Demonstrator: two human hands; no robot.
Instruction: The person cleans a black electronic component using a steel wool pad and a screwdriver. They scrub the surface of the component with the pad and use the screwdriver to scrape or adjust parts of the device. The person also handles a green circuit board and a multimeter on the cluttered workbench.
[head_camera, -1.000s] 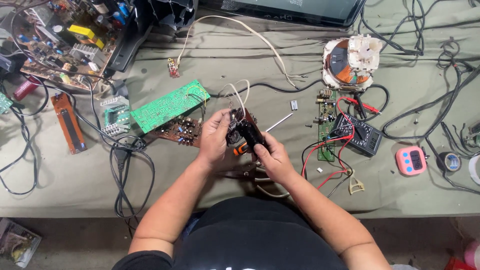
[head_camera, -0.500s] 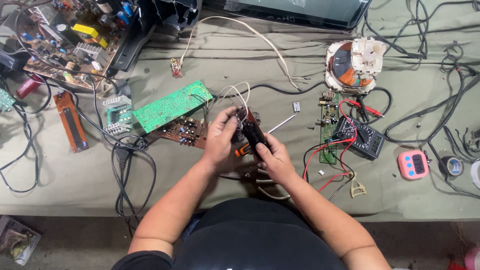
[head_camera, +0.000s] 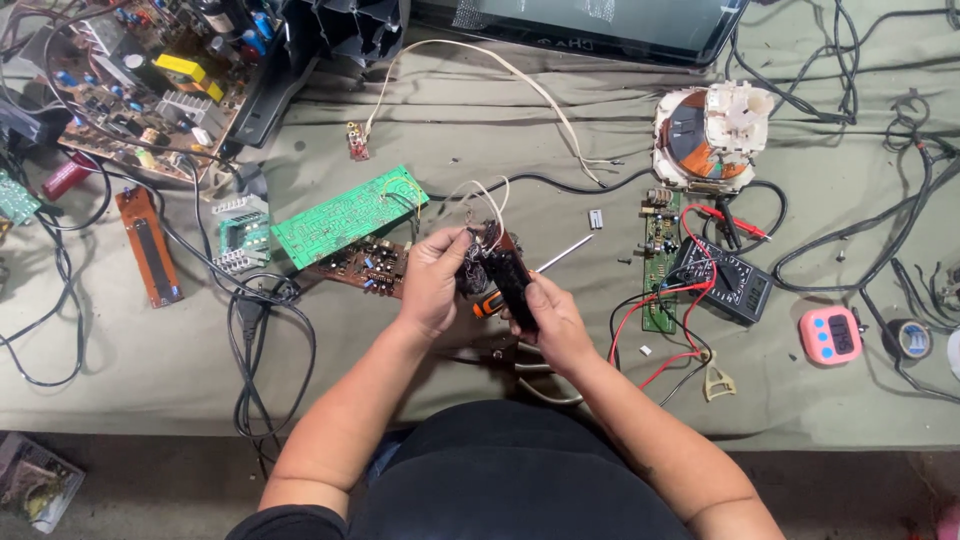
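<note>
From where I stand, the person at the bench wears a plain black top with short sleeves; one sleeve edge shows at the upper left arm, near the bottom of the view. The fabric stretches smooth and dark over the belly and lap, with no print or pattern that I can make out. A sliver of blue cloth peeks out beside the black. Both forearms are bare from the elbow down. The left hand (head_camera: 432, 283) and right hand (head_camera: 552, 318) carry no gloves, and I see no watch or wristband.
</note>
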